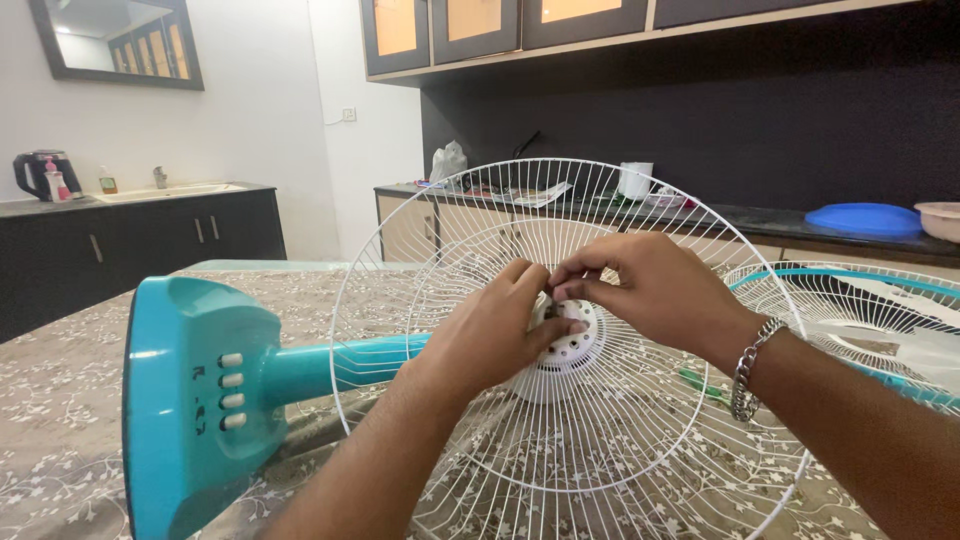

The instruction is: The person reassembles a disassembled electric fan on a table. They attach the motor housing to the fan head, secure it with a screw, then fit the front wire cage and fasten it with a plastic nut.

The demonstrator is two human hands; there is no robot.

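Left hand (490, 335): fingers curled around the white motor housing (560, 362) at the centre of the rear wire guard (480, 215), thumb pressed against the perforated face. Right hand (650, 285): fingertips pinched narrowly on a small part at the top of the same housing; the part itself is hidden by the fingers. A metal chain bracelet (745, 375) sits on the right wrist.

The fan lies on its side on the table (60, 420). Its turquoise pole (340, 362) runs left from the housing to the turquoise base (190, 400), which stands on edge and carries four white push buttons (231, 390) in one column. A second wire guard (850, 300) with a turquoise rim lies flat just right of the hands.

Containers: one blue lid or dish (865, 218) and one pale bowl (942, 220) on the far counter, contents not visible; one white cup-like vessel (634, 181) further left. One black kettle (38, 172) stands on the left counter beside a sink (165, 191).

Surface: table cloth, grey with pale floral print. Room: white walls, dark lower cabinets, glass-fronted upper cabinets (470, 25), one framed mirror (115, 40)
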